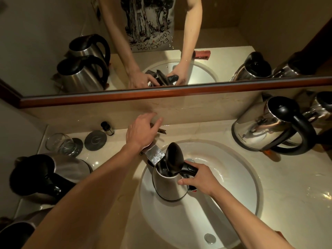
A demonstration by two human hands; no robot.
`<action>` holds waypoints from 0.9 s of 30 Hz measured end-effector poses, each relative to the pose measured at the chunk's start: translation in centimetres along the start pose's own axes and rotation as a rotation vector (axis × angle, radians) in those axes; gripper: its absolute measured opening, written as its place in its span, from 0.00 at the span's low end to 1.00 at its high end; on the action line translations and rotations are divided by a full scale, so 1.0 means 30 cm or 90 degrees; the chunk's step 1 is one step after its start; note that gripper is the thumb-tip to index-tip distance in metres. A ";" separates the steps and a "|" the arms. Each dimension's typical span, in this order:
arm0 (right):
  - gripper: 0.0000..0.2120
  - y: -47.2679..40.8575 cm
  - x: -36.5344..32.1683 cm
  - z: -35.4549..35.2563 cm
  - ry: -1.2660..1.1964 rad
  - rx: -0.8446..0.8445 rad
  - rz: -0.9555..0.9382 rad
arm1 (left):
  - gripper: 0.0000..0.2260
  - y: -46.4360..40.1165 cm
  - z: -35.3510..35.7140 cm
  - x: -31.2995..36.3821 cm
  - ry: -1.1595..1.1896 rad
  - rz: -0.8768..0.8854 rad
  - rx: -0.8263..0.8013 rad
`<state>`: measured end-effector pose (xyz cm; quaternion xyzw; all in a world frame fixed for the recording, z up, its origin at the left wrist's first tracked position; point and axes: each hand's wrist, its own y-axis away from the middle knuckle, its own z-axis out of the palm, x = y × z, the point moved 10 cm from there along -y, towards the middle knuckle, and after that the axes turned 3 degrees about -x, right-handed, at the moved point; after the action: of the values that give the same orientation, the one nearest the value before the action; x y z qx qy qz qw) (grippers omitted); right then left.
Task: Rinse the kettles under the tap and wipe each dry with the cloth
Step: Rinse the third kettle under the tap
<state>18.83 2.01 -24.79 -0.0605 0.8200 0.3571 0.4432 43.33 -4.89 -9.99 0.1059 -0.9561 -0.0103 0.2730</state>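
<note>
We hold the kettle (168,184) upright in the sink (233,203), lid up, under the tap (155,156), our right hand (199,180) with fingers curled round its black handle. Our left hand (142,131) rests on the tap at the desk's back edge, fingers spread.

the tap (156,155) and open-lidded kettle (169,184) crowd the basin's (233,194) far left, leaving its near right open, counter kettles (265,126) flanking both sides.

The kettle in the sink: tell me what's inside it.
The kettle has its lid up under the tap; the visible interior is dark metal wall. Lid and rim hide the bottom, so any water cannot be seen.
</note>
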 end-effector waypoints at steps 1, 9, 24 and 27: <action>0.49 -0.002 0.000 0.001 0.000 -0.002 0.000 | 0.24 -0.002 0.002 -0.002 -0.007 0.001 -0.004; 0.48 -0.017 -0.002 -0.002 0.023 -0.009 -0.023 | 0.21 -0.018 0.031 -0.011 -0.072 -0.012 -0.039; 0.42 -0.010 -0.023 -0.004 0.029 -0.003 -0.047 | 0.21 -0.020 0.031 -0.006 -0.097 -0.011 -0.044; 0.44 -0.015 -0.018 -0.003 0.035 0.000 -0.042 | 0.21 -0.020 0.033 -0.010 -0.098 -0.016 -0.047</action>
<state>19.27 1.52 -24.57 -0.0971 0.8292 0.3407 0.4323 43.17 -5.47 -11.04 0.1070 -0.9718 -0.0569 0.2025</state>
